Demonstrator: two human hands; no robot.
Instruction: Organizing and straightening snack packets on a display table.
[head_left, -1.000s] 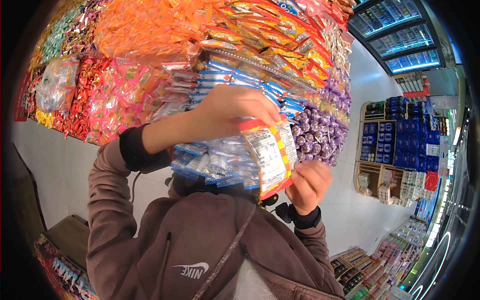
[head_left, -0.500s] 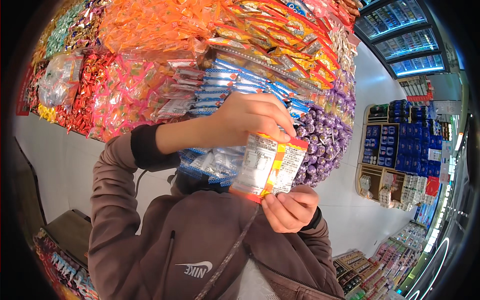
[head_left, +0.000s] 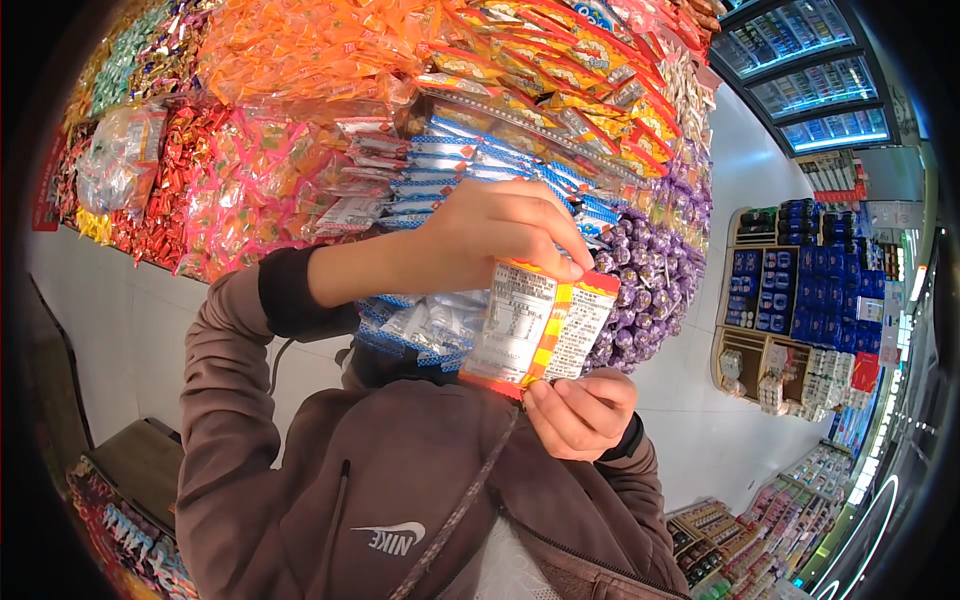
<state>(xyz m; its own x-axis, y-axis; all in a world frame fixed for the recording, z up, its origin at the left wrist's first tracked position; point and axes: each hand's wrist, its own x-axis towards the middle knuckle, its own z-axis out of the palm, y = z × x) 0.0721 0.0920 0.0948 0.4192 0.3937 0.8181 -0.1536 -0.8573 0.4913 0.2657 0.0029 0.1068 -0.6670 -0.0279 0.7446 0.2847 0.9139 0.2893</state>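
A small snack packet [head_left: 520, 325] is held upright between my two hands, in front of my chest. Its back side shows white printed panels, with red-orange ends and a yellow and red band down the middle. My left hand [head_left: 505, 230] pinches the top edge from above, knuckles up. At the bottom edge, my right hand [head_left: 585, 412] has thumb and fingers closed on the packet's lower end. Just behind it lie blue-and-white wrapped packets [head_left: 430, 325]. Purple wrapped round sweets [head_left: 640, 290] are heaped to its right.
Beyond my hands spreads a large display of wrapped sweets: orange packets [head_left: 300, 50], yellow-red packets [head_left: 590, 90], pink ones [head_left: 250, 180] and red ones [head_left: 180, 200]. A clear plastic bag [head_left: 120, 165] lies at the left. Shelves with blue goods [head_left: 820, 270] and lit coolers [head_left: 815, 75] stand to the right.
The packet has tilted slightly, and its printed back shows more evenly lit. Both hands keep their grip, with the right hand a little higher.
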